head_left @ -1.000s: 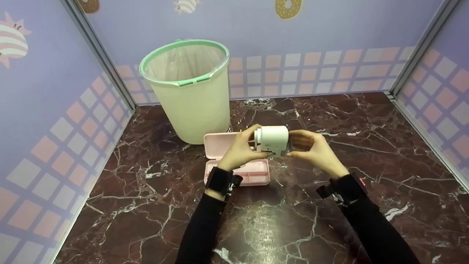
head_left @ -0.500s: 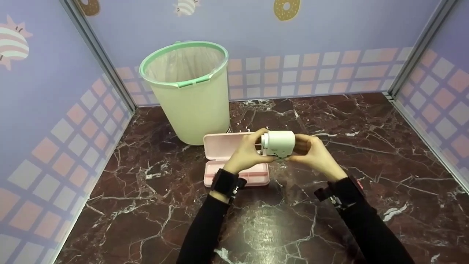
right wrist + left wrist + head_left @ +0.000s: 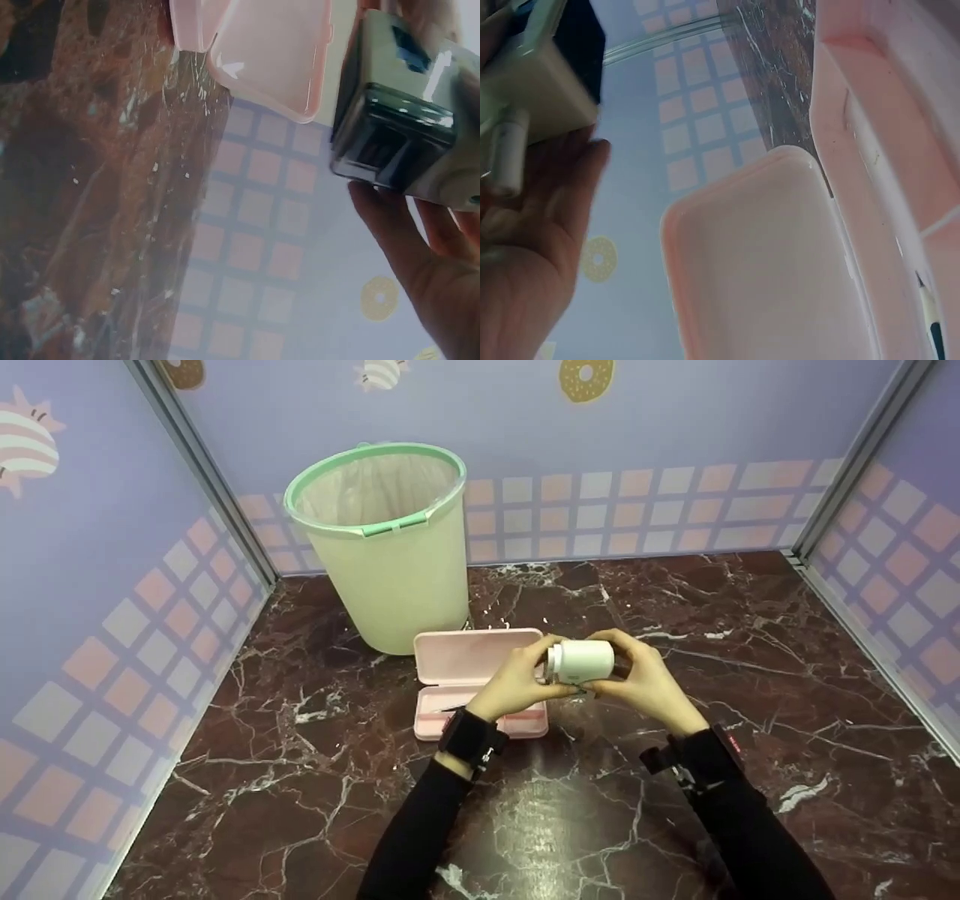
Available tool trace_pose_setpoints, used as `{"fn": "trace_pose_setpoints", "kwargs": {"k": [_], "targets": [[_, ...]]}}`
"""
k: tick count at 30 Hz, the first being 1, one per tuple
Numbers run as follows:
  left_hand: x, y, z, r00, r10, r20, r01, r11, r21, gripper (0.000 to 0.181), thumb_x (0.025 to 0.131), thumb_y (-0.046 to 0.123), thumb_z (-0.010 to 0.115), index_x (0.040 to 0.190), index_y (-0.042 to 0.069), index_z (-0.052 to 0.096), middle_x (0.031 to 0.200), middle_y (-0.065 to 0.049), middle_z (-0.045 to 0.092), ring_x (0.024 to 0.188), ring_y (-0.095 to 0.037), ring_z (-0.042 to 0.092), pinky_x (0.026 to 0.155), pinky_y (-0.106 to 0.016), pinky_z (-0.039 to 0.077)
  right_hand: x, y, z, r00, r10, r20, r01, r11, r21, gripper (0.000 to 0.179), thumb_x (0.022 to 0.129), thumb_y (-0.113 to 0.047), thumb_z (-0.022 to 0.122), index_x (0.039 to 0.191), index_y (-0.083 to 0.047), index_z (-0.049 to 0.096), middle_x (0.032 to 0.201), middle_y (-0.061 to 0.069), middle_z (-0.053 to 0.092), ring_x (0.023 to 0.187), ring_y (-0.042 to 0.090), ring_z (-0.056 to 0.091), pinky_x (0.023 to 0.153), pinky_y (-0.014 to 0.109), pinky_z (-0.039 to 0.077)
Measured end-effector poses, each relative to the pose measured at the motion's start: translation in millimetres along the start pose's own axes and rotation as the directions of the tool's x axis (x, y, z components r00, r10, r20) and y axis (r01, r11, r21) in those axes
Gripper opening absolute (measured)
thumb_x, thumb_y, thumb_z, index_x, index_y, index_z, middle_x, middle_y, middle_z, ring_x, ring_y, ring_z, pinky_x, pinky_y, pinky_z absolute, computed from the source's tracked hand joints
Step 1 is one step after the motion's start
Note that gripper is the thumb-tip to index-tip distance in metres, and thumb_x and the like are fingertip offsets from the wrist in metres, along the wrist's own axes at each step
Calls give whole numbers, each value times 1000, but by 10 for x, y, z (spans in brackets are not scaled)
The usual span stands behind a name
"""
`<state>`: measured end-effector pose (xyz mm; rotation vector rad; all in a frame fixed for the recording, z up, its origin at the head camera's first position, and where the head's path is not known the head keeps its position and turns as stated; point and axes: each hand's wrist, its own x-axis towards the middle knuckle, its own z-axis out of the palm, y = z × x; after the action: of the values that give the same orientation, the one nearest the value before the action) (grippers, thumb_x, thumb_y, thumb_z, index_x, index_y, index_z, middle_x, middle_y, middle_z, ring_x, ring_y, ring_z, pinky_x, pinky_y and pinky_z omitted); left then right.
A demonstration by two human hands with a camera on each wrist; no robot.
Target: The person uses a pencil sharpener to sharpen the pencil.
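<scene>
A white crank pencil sharpener is held up in both hands, lying on its side over the right end of an open pink pencil case. My left hand grips its left end, with thumb below and fingers behind. In the left wrist view the crank handle sticks out near that palm. From the other side, my right hand holds the body between thumb and fingers. The right wrist view shows the sharpener's dark see-through drawer. A pencil lies in the case, its tip dark.
Behind the case stands a tall pale bin with a green rim and a liner. Small light bits are scattered on the dark marble tabletop. Patterned panels enclose the back and both sides.
Both hands have carried the sharpener right and slightly down, rolling it so that less of its lower face shows. More of the pencil case's lid and the pencil are uncovered.
</scene>
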<state>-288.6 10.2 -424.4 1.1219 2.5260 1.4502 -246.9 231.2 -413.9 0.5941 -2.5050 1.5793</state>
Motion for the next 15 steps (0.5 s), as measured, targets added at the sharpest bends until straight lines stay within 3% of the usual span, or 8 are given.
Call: {"fn": "trace_pose_setpoints", "kwargs": {"k": [4, 6, 8, 11, 13, 15], "targets": [[-171, -14, -103, 1000, 1, 0, -1, 986, 166, 83, 82, 31, 78, 151, 13, 37, 157, -8, 38, 146, -26, 35, 121, -49, 26, -66, 125, -71, 999, 32, 10, -31, 997, -77, 58, 75, -1, 81, 127, -4, 55, 123, 18, 62, 105, 31, 63, 82, 29, 56], [-289, -44, -166, 1000, -10, -12, 13, 957, 290, 87, 85, 34, 74, 155, 11, 28, 164, -8, 23, 152, -29, 20, 123, -51, 17, -106, 196, -114, 998, 54, 10, -52, 993, -110, 59, 75, -1, 81, 127, -3, 54, 124, 18, 61, 105, 31, 63, 81, 29, 55], [-407, -92, -219, 999, -15, -41, 31, 902, 430, 89, 87, 39, 70, 156, 7, 23, 166, -9, 14, 154, -31, 12, 124, -52, 13, -134, 272, -152, 997, 78, 13, -76, 989, -129, 58, 74, -1, 81, 126, -3, 54, 122, 19, 62, 104, 31, 63, 80, 27, 54], [-586, -182, -291, 994, -47, -103, 99, 794, 600, 92, 89, 45, 64, 158, 7, 15, 167, -10, 5, 154, -34, 8, 124, -54, 11, -157, 385, -185, 995, 100, 17, -96, 981, -166, 56, 73, -1, 82, 122, -1, 54, 118, 20, 63, 103, 31, 63, 82, 26, 51], [-704, -245, -336, 987, -71, -147, 152, 730, 667, 93, 91, 48, 61, 158, 8, 12, 167, -11, 3, 154, -34, 6, 124, -55, 11, -168, 454, -199, 994, 111, 17, -105, 975, -196, 55, 72, -2, 83, 120, 0, 54, 115, 21, 64, 100, 31, 63, 81, 28, 50], [-823, -309, -383, 978, -99, -183, 200, 687, 698, 92, 92, 49, 60, 158, 9, 10, 167, -12, 1, 154, -34, 4, 124, -55, 9, -173, 514, -207, 993, 118, 16, -111, 968, -226, 55, 72, -2, 83, 119, 1, 54, 114, 21, 64, 99, 31, 62, 81, 31, 50]]}}
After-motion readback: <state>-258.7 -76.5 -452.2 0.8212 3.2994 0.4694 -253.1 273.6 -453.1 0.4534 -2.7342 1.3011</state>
